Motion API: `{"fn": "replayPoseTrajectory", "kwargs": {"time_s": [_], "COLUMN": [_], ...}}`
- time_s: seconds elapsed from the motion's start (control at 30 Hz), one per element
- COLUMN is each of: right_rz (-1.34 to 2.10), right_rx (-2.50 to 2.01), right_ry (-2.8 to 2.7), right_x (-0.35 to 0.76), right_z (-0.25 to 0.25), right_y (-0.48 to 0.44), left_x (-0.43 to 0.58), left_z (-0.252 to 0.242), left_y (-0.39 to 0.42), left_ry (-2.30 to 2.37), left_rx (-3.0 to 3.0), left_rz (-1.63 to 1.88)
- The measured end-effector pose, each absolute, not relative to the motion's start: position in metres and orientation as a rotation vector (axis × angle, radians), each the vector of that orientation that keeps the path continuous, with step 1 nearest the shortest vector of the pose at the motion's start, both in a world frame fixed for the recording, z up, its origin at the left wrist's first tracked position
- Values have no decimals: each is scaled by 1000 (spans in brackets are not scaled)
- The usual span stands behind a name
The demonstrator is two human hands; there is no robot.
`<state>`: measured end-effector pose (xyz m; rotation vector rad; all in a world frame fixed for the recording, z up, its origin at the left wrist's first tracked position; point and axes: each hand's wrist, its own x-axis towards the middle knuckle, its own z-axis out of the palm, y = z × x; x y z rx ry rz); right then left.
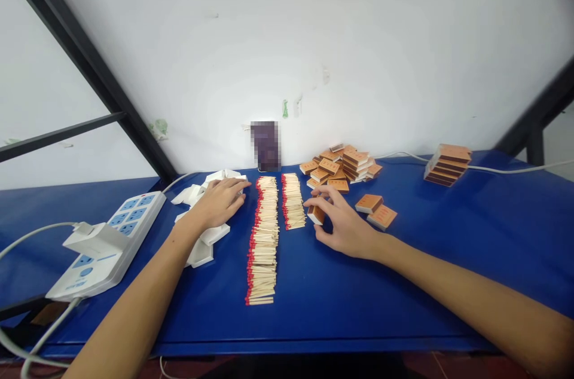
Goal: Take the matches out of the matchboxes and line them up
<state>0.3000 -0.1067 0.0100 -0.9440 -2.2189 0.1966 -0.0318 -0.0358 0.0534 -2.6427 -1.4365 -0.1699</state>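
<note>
While the right hand [344,222] pinches a boxy matchbox [316,214], the left hand [219,202] lies splayed over angular trays [215,234]

Marked white wall [403,56] across the upper frame, dark bars [93,68] at upper left and right edge, blue bench [448,223] below, reddish floor [426,364] along the bottom edge

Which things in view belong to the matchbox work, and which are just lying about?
Likely part of it:
- matchbox in the right hand
- two rows of matches
- white trays by the left hand
- other matchboxes, loose, piled and stacked

Likely just there:
- power strip with white adapter
- dark blurred object by the wall
</note>
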Motion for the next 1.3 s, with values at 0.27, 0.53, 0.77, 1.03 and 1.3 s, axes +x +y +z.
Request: {"fn": "replayPoseTrajectory", "kwargs": {"time_s": [0.27,0.53,0.77,1.03,1.3], "right_rz": [153,182,239,297,342], "right_rx": [-915,-934,-936,-972,-992], "right_ry": [-2183,-2180,-2165,-2126,-2127], "right_x": [298,297,300,301,302], "right_z": [12,20,20,22,24], "right_y": [-104,-108,-107,-110,-109], "left_x": [-30,14,35,37,35], "left_z": [63,71,83,72,74], "left_y": [-42,-43,-12,2,-3], "left_ry": [-1370,-1221,-1094,-1094,-1073], "left_rx": [-2656,-2840,-2918,-2964,-3020], "left_rz": [-343,-293,-89,-198,-212]}}
